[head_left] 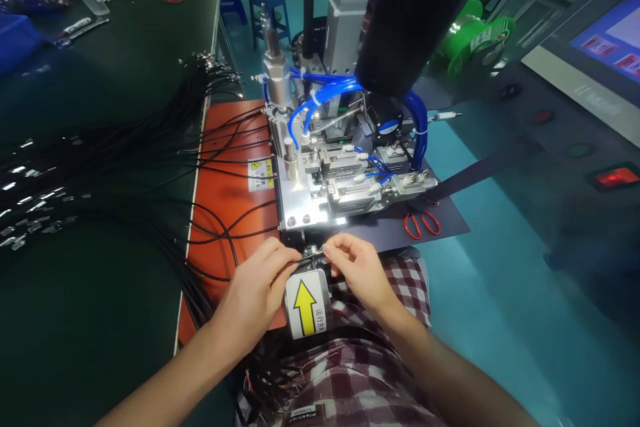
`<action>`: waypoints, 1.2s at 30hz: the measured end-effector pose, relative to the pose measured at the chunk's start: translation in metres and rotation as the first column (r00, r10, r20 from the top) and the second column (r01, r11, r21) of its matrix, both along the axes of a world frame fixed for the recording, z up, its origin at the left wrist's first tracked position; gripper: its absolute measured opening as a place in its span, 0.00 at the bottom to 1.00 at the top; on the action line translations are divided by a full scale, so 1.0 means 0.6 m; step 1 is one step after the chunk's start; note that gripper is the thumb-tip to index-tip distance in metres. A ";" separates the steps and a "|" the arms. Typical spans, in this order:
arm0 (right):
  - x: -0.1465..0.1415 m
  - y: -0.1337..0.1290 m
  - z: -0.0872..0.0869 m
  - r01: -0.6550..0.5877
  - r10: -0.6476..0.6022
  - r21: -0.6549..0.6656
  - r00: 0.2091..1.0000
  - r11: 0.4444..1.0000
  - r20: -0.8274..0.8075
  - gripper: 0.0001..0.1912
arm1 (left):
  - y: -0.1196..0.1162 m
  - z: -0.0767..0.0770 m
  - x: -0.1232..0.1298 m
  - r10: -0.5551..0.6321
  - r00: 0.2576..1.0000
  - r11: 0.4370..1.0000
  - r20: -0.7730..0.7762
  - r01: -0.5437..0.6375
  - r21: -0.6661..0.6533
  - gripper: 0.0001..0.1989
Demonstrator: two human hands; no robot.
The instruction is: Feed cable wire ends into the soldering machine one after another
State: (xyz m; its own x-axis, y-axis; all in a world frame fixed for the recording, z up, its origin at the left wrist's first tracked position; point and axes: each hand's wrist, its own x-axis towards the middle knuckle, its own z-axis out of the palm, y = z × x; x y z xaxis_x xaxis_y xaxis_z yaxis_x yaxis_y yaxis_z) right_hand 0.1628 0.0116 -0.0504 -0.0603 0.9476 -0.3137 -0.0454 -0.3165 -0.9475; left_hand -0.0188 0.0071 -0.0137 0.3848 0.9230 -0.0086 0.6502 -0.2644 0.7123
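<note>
My left hand (pixel 263 280) is closed in a pinch on a thin black cable (pixel 305 258). Facing it, my right hand (pixel 357 268) pinches the small, light-coloured wire end of that cable; its fine detail is too small to make out. Both hands meet at the front of a metal machine (pixel 303 210), just above a rounded guard (pixel 309 307) with a yellow arrow. Black cables (pixel 250 143) lie in a row across the orange board (pixel 215 187), their ends at the machine's left edge.
Bundles of black cables (pixel 145 123) with metal ends spread over the dark table (pixel 100 327) at left. Red-handled scissors (pixel 421 223) lie right of the machine. A green spool (pixel 475 40) and a control panel (pixel 565 120) stand at right. Blue hoses (pixel 337 89) arch over the machine.
</note>
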 end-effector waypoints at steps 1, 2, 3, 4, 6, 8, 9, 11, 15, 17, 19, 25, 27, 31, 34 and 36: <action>-0.001 0.002 -0.003 -0.005 0.004 -0.014 1.000 1.000 -0.011 0.13 | 0.002 -0.004 -0.002 -0.027 1.000 0.999 -0.016 0.027 0.017 0.12; -0.002 0.003 -0.005 -0.010 0.010 -0.026 1.000 1.000 -0.018 0.13 | 0.003 -0.007 -0.004 -0.052 0.998 0.998 -0.032 0.053 0.035 0.13; -0.003 0.005 -0.007 -0.016 0.015 -0.035 1.000 0.999 -0.024 0.13 | 0.005 -0.010 -0.006 -0.076 0.996 0.995 -0.050 0.079 0.054 0.14; -0.003 0.006 -0.008 -0.019 0.018 -0.040 0.999 0.999 -0.027 0.12 | 0.006 -0.013 -0.008 -0.097 0.993 0.992 -0.073 0.103 0.075 0.16; -0.004 0.008 -0.009 -0.020 0.019 -0.048 1.000 0.999 -0.024 0.12 | 0.008 -0.016 -0.011 -0.132 0.982 0.982 -0.134 0.148 0.117 0.18; -0.004 0.009 -0.010 -0.022 0.021 -0.057 1.000 0.998 -0.014 0.12 | 0.010 -0.018 -0.012 -0.147 0.966 0.969 -0.212 0.184 0.166 0.20; -0.004 0.010 -0.010 -0.022 0.022 -0.062 1.000 0.998 -0.010 0.12 | 0.010 -0.018 -0.012 -0.147 0.957 0.962 -0.249 0.197 0.190 0.21; -0.005 0.010 -0.012 -0.026 0.025 -0.071 1.000 0.997 -0.006 0.12 | 0.011 -0.017 -0.011 -0.145 0.941 0.948 -0.305 0.220 0.228 0.21; -0.004 0.011 -0.014 -0.032 0.032 -0.083 0.999 0.996 0.004 0.12 | 0.012 -0.018 -0.007 -0.140 0.931 0.930 -0.338 0.241 0.278 0.22; -0.003 0.011 -0.015 -0.035 0.035 -0.086 0.999 0.996 0.003 0.13 | 0.013 -0.020 -0.007 -0.135 0.929 0.923 -0.346 0.245 0.296 0.22; -0.002 0.012 -0.015 -0.039 0.039 -0.090 0.999 0.995 -0.002 0.13 | 0.013 -0.022 -0.007 -0.133 0.924 0.919 -0.357 0.250 0.305 0.21; -0.001 0.014 -0.015 -0.054 0.051 -0.099 0.998 0.994 -0.028 0.12 | 0.013 -0.024 -0.007 -0.130 0.918 0.906 -0.375 0.263 0.331 0.21; 0.000 0.013 -0.014 -0.056 0.052 -0.106 0.998 0.993 -0.037 0.12 | 0.013 -0.024 -0.007 -0.124 0.918 0.903 -0.377 0.262 0.341 0.21; -0.001 0.013 -0.014 -0.056 0.052 -0.118 0.998 0.991 -0.041 0.12 | 0.013 -0.022 -0.006 -0.122 0.913 0.902 -0.389 0.265 0.341 0.21; -0.002 0.014 -0.015 -0.057 0.050 -0.129 0.997 0.990 -0.056 0.12 | 0.013 -0.022 -0.005 -0.121 0.907 0.900 -0.404 0.272 0.339 0.21; -0.002 0.014 -0.015 -0.058 0.049 -0.136 0.997 0.989 -0.063 0.13 | 0.013 -0.022 -0.005 -0.123 0.900 0.900 -0.417 0.278 0.336 0.21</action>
